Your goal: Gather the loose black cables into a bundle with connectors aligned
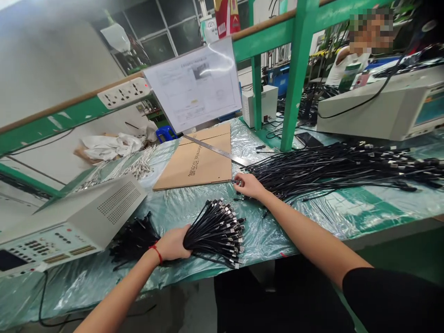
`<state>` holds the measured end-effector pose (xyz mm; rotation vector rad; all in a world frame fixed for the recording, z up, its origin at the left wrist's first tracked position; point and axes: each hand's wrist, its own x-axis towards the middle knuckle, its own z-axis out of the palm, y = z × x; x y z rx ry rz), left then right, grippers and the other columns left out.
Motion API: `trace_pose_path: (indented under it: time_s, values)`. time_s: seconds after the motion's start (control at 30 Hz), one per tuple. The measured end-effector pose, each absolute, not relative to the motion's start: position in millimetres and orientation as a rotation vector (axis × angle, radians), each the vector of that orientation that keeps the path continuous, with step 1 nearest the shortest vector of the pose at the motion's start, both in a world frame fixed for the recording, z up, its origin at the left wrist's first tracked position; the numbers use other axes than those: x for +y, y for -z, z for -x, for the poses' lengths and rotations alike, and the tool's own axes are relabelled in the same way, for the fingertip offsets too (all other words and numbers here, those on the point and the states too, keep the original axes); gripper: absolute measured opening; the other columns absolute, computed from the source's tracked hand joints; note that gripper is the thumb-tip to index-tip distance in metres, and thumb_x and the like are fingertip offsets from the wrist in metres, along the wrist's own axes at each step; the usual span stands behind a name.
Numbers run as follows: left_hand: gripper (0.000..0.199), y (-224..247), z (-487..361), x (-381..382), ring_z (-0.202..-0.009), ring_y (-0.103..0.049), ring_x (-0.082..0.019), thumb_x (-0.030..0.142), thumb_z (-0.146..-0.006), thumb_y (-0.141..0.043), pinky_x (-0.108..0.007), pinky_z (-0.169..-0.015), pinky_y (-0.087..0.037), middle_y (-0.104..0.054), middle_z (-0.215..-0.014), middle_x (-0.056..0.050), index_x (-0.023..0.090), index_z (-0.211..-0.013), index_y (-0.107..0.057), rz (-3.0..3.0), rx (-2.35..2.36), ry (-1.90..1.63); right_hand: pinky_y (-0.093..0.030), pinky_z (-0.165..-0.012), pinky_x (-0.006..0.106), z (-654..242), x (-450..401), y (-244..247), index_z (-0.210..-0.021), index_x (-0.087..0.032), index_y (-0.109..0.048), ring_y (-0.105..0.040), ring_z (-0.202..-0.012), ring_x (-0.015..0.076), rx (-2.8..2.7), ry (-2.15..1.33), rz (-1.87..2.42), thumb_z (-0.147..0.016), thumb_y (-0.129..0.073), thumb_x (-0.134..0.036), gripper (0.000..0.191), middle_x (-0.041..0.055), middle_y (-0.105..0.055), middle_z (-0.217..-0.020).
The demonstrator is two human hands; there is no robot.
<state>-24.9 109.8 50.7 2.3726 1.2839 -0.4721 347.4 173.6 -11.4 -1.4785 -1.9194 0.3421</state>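
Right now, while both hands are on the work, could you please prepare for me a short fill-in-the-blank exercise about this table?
1. The left hand holds a bundle of cables whose colour is ____.
2. The bracelet on that same arm is ____.
3. In the picture, the large pile of cables lies to the ____ of the cardboard.
4. The thick upright post behind that pile is painted ____.

Missing words: black; red; right; green.

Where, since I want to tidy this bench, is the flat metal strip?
In the head view, just above centre, the flat metal strip lies slantwise across the cardboard, its right end reaching past the edge toward the black cables, beyond the right hand.
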Motion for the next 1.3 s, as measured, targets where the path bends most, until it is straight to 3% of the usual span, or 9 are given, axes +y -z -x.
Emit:
trace_pose_path:
  time_s: [0.23,0.33,0.47,0.67,1.3]
  values:
    - [0.058,-60,24,124,-0.114,-0.060,-0.026,0.038,-0.080,-0.075,-0.044,-0.102,-0.047,-0.063,-0.125,-0.008,0.017,-0.130,-0.054,-2.162,1.058,0.472,-0.058,-0.082,0.037,-350,175,10,-0.117,-0.014,-0.062,-0.066,-0.094,0.0174,-1.971,-0.316,1.427,-0.097,-0.061,-0.037,0.030,0.0072,-0.066,-0.111]
    - [0.058,-66,21,138,-0.113,-0.062,-0.025,0.036,-0.073,-0.082,-0.042,-0.101,-0.049,-0.067,-0.120,-0.006,0.017,-0.123,-0.059,-1.995,0.926,0.584,-0.058,-0.083,0.038,-351,174,7,-0.121,-0.015,-0.060,-0.066,-0.096,0.0181,-1.971,-0.297,1.420,-0.097,-0.060,-0.037,0.032,0.0077,-0.065,-0.113]
    - [0.039,-68,18,157,-0.106,-0.066,-0.024,0.038,-0.083,-0.076,-0.045,-0.096,-0.053,-0.070,-0.113,-0.008,0.014,-0.112,-0.066,-1.758,0.833,0.781,-0.058,-0.081,0.037,-351,172,4,-0.121,-0.015,-0.060,-0.066,-0.093,0.0172,-1.987,-0.261,1.431,-0.097,-0.060,-0.037,0.033,0.0073,-0.065,-0.111]
    - [0.033,-62,22,170,-0.105,-0.065,-0.023,0.035,-0.094,-0.066,-0.045,-0.094,-0.055,-0.066,-0.119,-0.009,0.013,-0.118,-0.063,-1.529,0.914,0.911,-0.058,-0.080,0.036,-354,171,4,-0.118,-0.015,-0.061,-0.066,-0.090,0.0165,-2.028,-0.256,1.430,-0.097,-0.059,-0.038,0.031,0.0068,-0.066,-0.108]
    - [0.032,-49,30,182,-0.101,-0.066,-0.021,0.035,-0.096,-0.064,-0.041,-0.087,-0.057,-0.065,-0.117,-0.009,0.014,-0.120,-0.061,-1.236,0.949,1.016,-0.057,-0.078,0.034,-359,173,0,-0.109,-0.015,-0.065,-0.065,-0.083,0.0146,-2.123,-0.245,1.418,-0.097,-0.059,-0.041,0.029,0.0044,-0.067,-0.098]
